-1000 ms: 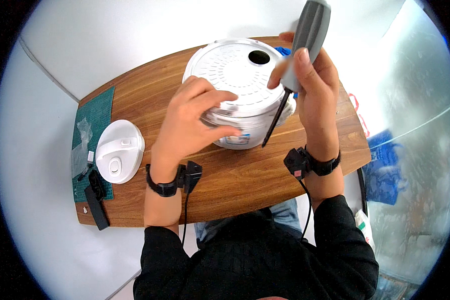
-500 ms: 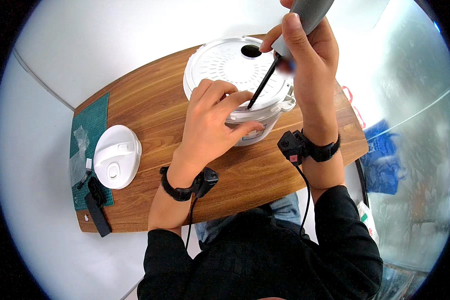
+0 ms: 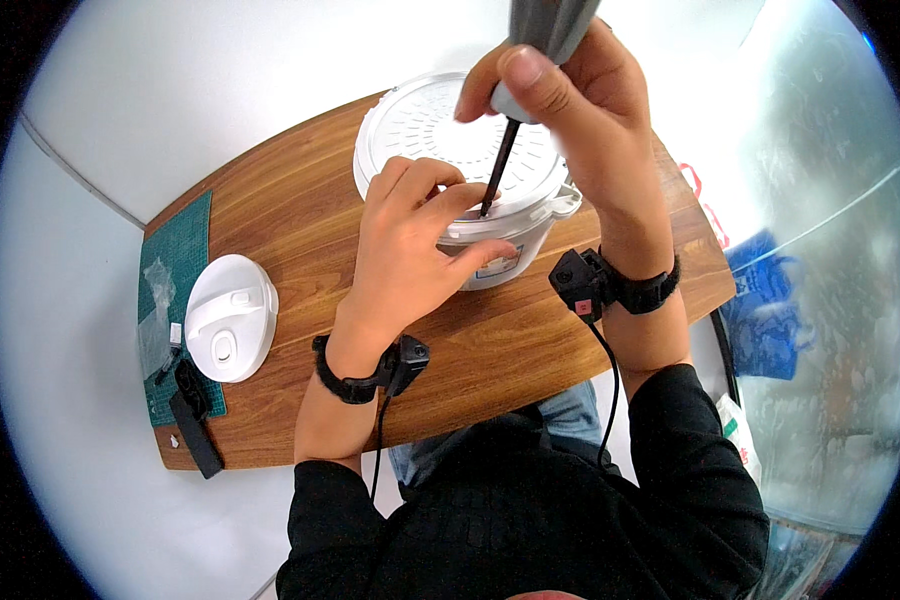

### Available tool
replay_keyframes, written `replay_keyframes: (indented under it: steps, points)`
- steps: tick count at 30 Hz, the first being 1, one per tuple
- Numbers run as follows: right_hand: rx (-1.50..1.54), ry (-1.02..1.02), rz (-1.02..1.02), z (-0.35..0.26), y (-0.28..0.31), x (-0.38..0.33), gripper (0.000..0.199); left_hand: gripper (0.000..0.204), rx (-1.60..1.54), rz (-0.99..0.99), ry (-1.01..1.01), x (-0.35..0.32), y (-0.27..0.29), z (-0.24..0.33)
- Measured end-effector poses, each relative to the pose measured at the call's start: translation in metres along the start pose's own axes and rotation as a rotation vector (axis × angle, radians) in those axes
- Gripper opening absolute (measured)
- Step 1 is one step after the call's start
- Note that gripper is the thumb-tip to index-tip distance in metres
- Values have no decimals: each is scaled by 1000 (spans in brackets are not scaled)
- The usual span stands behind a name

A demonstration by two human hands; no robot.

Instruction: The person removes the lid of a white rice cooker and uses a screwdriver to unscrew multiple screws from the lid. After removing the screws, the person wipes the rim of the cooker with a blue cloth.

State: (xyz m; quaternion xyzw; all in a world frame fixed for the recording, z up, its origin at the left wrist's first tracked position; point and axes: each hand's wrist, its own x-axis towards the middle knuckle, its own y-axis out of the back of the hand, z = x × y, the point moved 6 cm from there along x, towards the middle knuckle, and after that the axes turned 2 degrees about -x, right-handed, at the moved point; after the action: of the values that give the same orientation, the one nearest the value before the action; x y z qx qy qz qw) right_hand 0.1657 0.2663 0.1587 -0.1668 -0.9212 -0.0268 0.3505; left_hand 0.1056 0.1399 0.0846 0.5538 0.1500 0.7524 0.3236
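A white round tub-like appliance (image 3: 410,125) stands on the table, its flat face patterned with radial slots and its side bearing a label. My left hand (image 3: 410,230) grips its near rim, fingers bent on top and thumb against the side wall. In my right hand (image 3: 595,120), above the appliance, is a screwdriver (image 3: 500,165) with a grey handle and dark shaft. The shaft slants down to the near rim, its tip right beside my left fingertips. Whether a screw sits under the tip is too small to tell.
A white oval lid (image 3: 255,335) with a handle lies on the wooden table (image 3: 300,240) at left. Beside it, a green cutting mat (image 3: 180,230) carries a clear plastic bag (image 3: 155,310) and a black strap-like item (image 3: 195,430). A blue bag (image 3: 770,320) is beyond the right edge.
My right hand has shifted left and the screwdriver stands more upright. The dark round hole in the appliance's top is now hidden. My left hand keeps its hold on the rim.
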Motion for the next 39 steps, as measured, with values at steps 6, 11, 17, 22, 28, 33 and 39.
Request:
replay_keyframes:
  steps: [6,11,17,22,28,33,39]
  points:
    - [-50,194,-154,10,-6,5,30,27,-271,-70,159,4,7,-5]
    - [-28,2,-62,8,-10,1,38,23,-591,-75,311,13,10,-5]
    - [-119,164,12,12,-6,0,34,19,-694,-74,355,18,-4,-8]
    - [-170,206,59,9,-5,-2,30,15,-663,-16,382,17,-4,-9]
    - [-48,170,3,14,0,-1,33,11,-674,39,422,16,-6,-10]
    - [160,91,-56,12,-6,0,36,5,-681,101,436,15,-7,-14]
    - [-81,246,177,10,-2,-7,32,3,-657,101,427,16,-10,-16]
